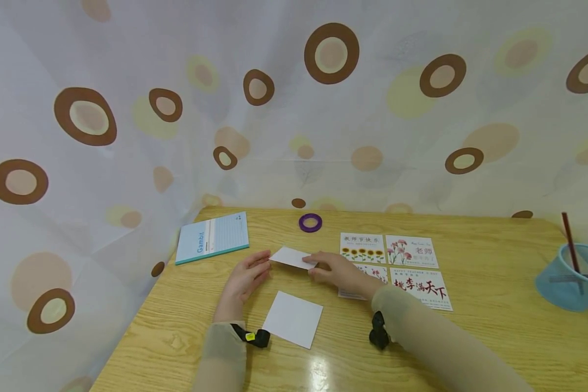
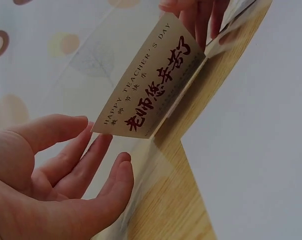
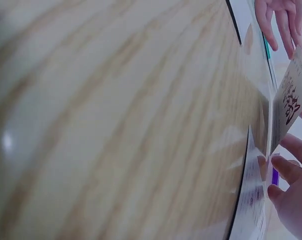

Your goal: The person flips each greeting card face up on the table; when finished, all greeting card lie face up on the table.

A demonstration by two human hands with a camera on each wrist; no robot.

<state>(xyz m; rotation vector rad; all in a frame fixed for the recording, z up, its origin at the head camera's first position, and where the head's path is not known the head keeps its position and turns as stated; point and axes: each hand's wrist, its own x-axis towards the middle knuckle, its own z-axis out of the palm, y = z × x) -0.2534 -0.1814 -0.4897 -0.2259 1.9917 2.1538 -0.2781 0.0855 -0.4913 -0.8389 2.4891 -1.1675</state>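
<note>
A small greeting card (image 1: 291,257) is lifted at a tilt just above the wooden table (image 1: 495,337), its blank white back facing up. My right hand (image 1: 317,265) pinches its right edge. My left hand (image 1: 262,263) lies beside its left edge with relaxed, straight fingers, the fingertips at the card's corner. In the left wrist view the card's face (image 2: 151,85) shows red characters and "HAPPY TEACHER'S DAY", with my left fingers (image 2: 86,165) just below it. The right wrist view shows the card (image 3: 291,95) edge-on above my right fingers (image 3: 291,172).
A blank white card (image 1: 293,318) lies in front of my hands. Several printed cards (image 1: 411,251) lie to the right, one partly under my right wrist. A light-blue notebook (image 1: 213,238), a purple tape ring (image 1: 310,222) and a blue basket (image 1: 575,280) with sticks stand around.
</note>
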